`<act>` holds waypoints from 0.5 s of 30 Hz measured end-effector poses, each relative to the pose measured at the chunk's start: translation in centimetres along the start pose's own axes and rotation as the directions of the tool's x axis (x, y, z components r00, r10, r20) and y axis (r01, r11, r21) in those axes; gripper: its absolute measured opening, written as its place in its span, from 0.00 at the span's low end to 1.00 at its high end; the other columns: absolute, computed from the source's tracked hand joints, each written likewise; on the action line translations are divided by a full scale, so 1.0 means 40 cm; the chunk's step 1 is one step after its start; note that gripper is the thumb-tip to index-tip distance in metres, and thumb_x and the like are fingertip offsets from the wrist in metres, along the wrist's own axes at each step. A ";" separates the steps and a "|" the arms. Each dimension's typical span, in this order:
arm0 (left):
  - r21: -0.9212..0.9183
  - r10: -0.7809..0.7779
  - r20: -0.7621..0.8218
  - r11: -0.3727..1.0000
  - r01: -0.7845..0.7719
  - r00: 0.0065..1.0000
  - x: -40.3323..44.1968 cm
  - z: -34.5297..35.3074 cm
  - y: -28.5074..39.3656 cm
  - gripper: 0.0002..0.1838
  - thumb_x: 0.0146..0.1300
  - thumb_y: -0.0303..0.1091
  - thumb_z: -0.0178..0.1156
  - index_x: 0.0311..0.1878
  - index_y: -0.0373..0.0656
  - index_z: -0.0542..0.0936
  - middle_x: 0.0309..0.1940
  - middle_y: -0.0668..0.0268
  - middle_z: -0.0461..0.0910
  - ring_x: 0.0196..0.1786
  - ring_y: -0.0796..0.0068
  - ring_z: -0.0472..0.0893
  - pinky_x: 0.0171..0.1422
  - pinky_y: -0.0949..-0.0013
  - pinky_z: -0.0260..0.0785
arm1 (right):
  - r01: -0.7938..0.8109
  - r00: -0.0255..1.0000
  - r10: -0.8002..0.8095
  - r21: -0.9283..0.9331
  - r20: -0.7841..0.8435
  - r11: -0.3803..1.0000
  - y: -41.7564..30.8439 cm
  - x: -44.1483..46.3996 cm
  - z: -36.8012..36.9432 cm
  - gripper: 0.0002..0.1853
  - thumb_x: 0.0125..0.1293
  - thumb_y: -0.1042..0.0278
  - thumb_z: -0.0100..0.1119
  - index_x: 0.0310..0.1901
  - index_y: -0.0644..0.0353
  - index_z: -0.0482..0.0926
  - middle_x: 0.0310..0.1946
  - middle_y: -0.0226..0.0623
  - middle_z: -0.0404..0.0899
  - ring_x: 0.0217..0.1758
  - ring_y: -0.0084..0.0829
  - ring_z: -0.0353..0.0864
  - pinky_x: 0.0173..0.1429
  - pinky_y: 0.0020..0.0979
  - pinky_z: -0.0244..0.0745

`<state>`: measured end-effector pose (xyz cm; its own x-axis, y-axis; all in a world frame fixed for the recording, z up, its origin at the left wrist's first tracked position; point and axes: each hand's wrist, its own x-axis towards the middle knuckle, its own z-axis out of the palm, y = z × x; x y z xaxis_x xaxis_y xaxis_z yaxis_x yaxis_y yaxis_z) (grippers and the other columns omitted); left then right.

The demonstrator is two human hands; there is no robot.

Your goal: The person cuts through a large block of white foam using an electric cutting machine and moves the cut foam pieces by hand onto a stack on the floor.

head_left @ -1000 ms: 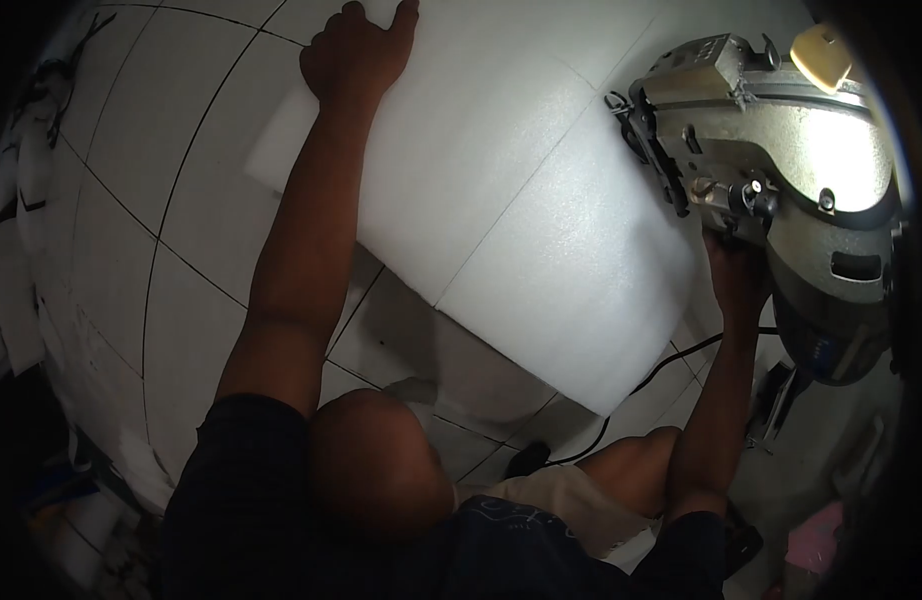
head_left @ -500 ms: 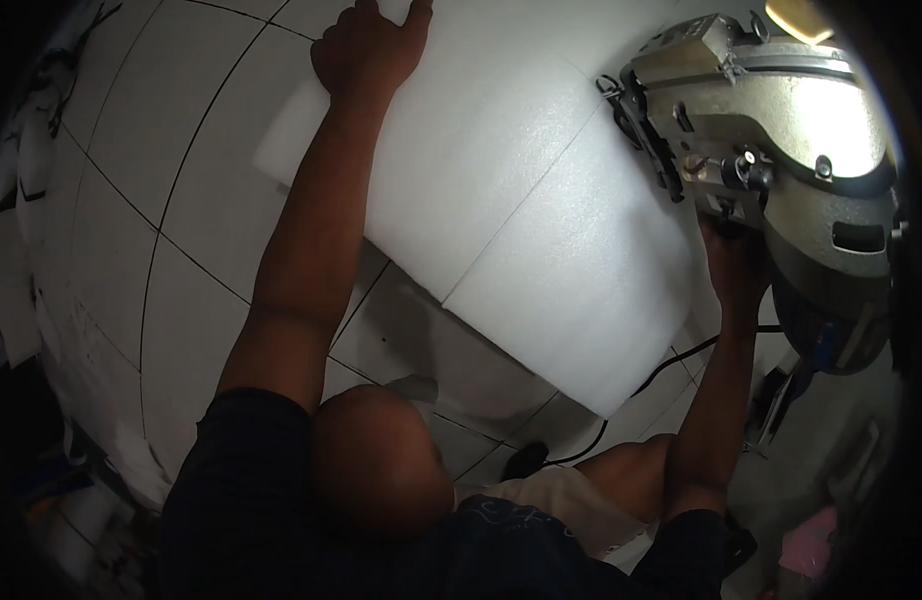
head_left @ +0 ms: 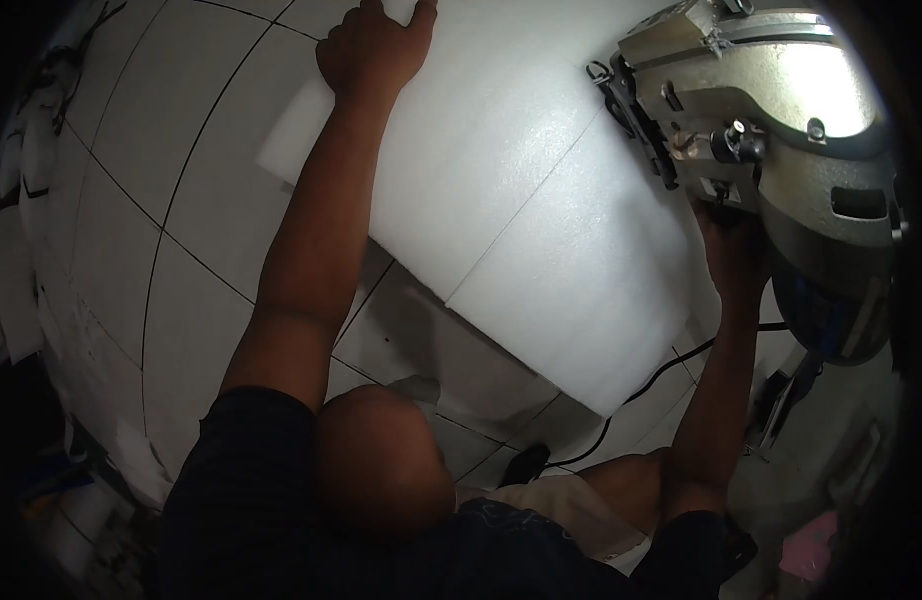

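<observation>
A large white foam sheet (head_left: 581,260) lies over the tiled floor, with a straight line running across it. My left hand (head_left: 376,45) rests on its far left part, thumb apart from the fingers, and the fingertips are cut off by the frame's top. A bulky grey metal machine (head_left: 811,215), with a rounded body, a knob and a slot, stands at the sheet's right side. Low on its near side is my right hand (head_left: 731,250), apparently gripping the machine; its fingers are hidden under the body. Bright light glares off the machine's top.
A black cable (head_left: 671,370) runs across the floor below the sheet. A dark metal part (head_left: 776,405) lies below the machine. Pink material (head_left: 809,545) is at the lower right, and dim clutter (head_left: 26,180) lines the left edge.
The machine has shifted a little up and left in view, and my right hand has barely moved. My left hand stays at nearly the same place on the foam.
</observation>
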<state>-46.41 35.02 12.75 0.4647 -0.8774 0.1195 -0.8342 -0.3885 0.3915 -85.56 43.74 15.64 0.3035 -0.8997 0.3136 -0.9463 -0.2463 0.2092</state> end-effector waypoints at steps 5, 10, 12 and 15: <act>-0.014 0.022 -0.006 1.000 -0.022 1.000 0.003 0.000 -0.002 0.36 0.68 0.61 0.50 0.56 0.30 0.76 0.48 0.46 0.81 0.53 0.50 0.80 0.59 0.53 0.68 | -0.065 0.992 0.074 0.095 -0.100 0.993 -0.033 0.005 -0.020 0.30 0.59 0.47 0.69 0.54 0.63 0.77 0.48 0.49 0.82 0.50 0.46 0.82 0.54 0.38 0.77; -0.031 0.048 -0.003 0.998 -0.048 0.999 0.000 0.020 -0.026 0.44 0.63 0.72 0.44 0.59 0.36 0.76 0.47 0.54 0.83 0.49 0.57 0.84 0.50 0.55 0.75 | -0.138 0.987 0.140 0.031 -0.082 0.990 -0.077 -0.003 -0.063 0.30 0.59 0.44 0.67 0.54 0.62 0.77 0.49 0.49 0.82 0.52 0.49 0.81 0.56 0.40 0.76; -0.043 0.063 0.007 0.997 -0.063 0.998 -0.004 0.019 -0.028 0.43 0.63 0.71 0.45 0.58 0.36 0.76 0.46 0.54 0.83 0.48 0.58 0.84 0.50 0.55 0.75 | -0.237 0.970 0.238 0.037 -0.037 0.971 -0.081 -0.014 -0.068 0.30 0.59 0.43 0.67 0.53 0.61 0.78 0.49 0.50 0.82 0.54 0.52 0.79 0.58 0.43 0.74; -0.036 0.063 0.030 0.997 -0.062 0.998 0.016 0.031 -0.020 0.42 0.64 0.70 0.46 0.57 0.36 0.77 0.45 0.54 0.83 0.47 0.58 0.84 0.49 0.56 0.75 | -0.122 0.984 0.118 -0.024 -0.135 0.992 -0.058 -0.003 -0.032 0.31 0.59 0.42 0.67 0.53 0.62 0.78 0.49 0.54 0.80 0.54 0.53 0.78 0.56 0.43 0.74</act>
<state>-45.83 34.40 11.38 0.4018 -0.9083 0.1162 -0.8501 -0.3229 0.4160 -83.28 44.88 16.30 0.2024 -0.8654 0.4584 -0.9733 -0.1260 0.1919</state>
